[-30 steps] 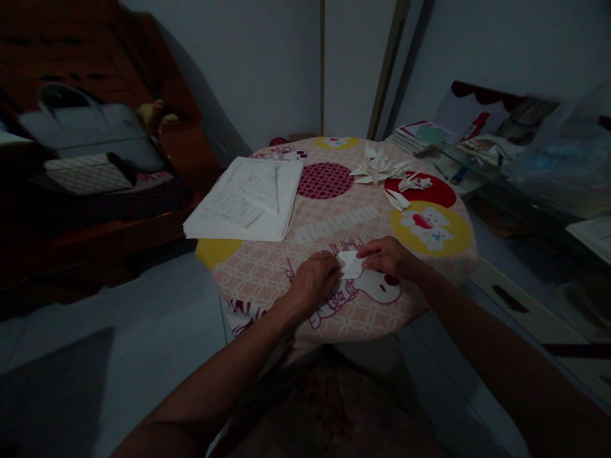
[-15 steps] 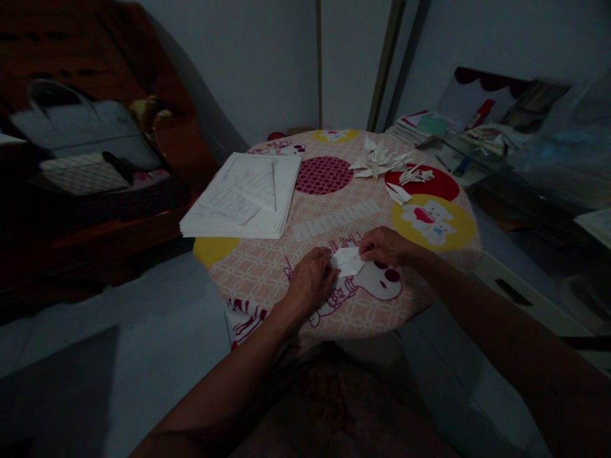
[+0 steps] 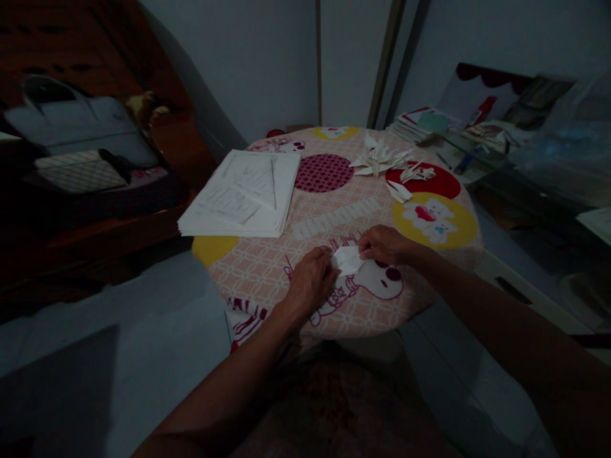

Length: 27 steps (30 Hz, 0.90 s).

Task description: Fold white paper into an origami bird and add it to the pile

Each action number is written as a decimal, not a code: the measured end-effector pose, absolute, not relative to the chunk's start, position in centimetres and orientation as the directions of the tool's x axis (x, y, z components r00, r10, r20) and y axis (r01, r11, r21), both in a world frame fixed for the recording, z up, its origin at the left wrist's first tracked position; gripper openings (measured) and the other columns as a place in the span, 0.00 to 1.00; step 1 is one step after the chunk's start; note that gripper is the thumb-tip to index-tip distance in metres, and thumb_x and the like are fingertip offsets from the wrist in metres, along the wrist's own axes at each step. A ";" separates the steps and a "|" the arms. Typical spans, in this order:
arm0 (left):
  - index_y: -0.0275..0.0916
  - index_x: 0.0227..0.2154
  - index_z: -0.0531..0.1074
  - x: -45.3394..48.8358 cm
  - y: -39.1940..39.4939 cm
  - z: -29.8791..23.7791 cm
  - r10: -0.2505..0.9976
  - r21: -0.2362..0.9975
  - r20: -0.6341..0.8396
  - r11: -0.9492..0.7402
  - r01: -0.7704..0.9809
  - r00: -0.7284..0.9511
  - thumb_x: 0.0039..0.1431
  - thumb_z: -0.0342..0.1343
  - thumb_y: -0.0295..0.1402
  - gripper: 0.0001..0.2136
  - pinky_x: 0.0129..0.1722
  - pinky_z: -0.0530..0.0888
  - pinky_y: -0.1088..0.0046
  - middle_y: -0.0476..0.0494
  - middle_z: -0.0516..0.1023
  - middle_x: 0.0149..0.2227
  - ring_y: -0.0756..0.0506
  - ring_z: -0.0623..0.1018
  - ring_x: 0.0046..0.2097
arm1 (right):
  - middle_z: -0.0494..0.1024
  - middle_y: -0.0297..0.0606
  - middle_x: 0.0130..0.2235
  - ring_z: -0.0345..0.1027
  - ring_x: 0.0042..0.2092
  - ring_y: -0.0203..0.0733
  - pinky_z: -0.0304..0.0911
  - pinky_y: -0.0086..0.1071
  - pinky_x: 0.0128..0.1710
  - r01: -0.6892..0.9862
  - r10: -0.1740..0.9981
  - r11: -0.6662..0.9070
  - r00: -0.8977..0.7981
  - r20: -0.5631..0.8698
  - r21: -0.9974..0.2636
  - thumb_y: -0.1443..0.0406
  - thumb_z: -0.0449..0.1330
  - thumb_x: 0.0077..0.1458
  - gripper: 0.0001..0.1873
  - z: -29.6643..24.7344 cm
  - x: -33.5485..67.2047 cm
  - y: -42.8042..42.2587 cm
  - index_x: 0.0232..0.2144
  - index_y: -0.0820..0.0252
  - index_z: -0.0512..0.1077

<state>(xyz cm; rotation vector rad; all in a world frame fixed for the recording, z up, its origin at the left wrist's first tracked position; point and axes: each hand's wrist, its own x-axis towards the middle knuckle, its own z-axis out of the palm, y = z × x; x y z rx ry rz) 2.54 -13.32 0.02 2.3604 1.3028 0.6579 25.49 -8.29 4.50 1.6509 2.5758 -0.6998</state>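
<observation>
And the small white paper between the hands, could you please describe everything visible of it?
The small white paper looks folded, with angled edges and faint creases. It is roughly flat, on or just above the patterned tablecloth. The left hand touches its left end; the right hand pinches its right end. Both ends are partly hidden.

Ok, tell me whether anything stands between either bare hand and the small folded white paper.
Nothing visible does: the bare left hand and bare right hand both touch the small folded white paper directly, on opposite sides.
</observation>
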 end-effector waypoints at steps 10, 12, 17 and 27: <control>0.38 0.41 0.74 3.4 -13.2 -0.8 0.616 0.353 0.367 -0.786 0.508 0.697 0.64 0.49 0.22 0.10 0.44 0.75 0.69 0.42 0.78 0.41 0.45 0.77 0.43 | 0.75 0.34 0.24 0.64 0.27 0.33 0.51 0.28 0.30 0.857 0.789 0.372 -0.495 -0.364 -0.357 0.70 0.60 0.48 0.05 7.3 24.8 -8.0 0.27 0.62 0.77; 0.38 0.43 0.74 3.3 -13.2 -1.2 0.602 0.350 0.366 -0.796 0.494 0.710 0.64 0.49 0.23 0.11 0.45 0.76 0.69 0.42 0.79 0.43 0.45 0.78 0.44 | 0.76 0.35 0.25 0.64 0.28 0.34 0.51 0.28 0.30 0.846 0.781 0.419 -0.521 -0.345 -0.331 0.71 0.59 0.48 0.06 7.6 24.5 -7.8 0.27 0.62 0.77; 0.38 0.47 0.75 2.7 -13.2 -2.2 0.558 0.308 0.441 -0.830 0.465 0.703 0.65 0.51 0.26 0.11 0.45 0.78 0.67 0.40 0.80 0.47 0.45 0.80 0.46 | 0.77 0.36 0.29 0.65 0.31 0.34 0.51 0.28 0.31 0.826 0.760 0.447 -0.554 -0.341 -0.344 0.73 0.59 0.46 0.07 8.4 23.8 -7.3 0.27 0.63 0.77; 0.41 0.48 0.78 2.3 -13.0 -2.4 0.534 0.271 0.410 -0.845 0.460 0.739 0.67 0.51 0.29 0.13 0.46 0.78 0.67 0.41 0.80 0.48 0.44 0.79 0.49 | 0.72 0.33 0.24 0.62 0.28 0.32 0.52 0.28 0.29 0.802 0.766 0.283 -0.518 -0.380 -0.526 0.78 0.57 0.43 0.09 7.6 23.7 -7.1 0.27 0.66 0.75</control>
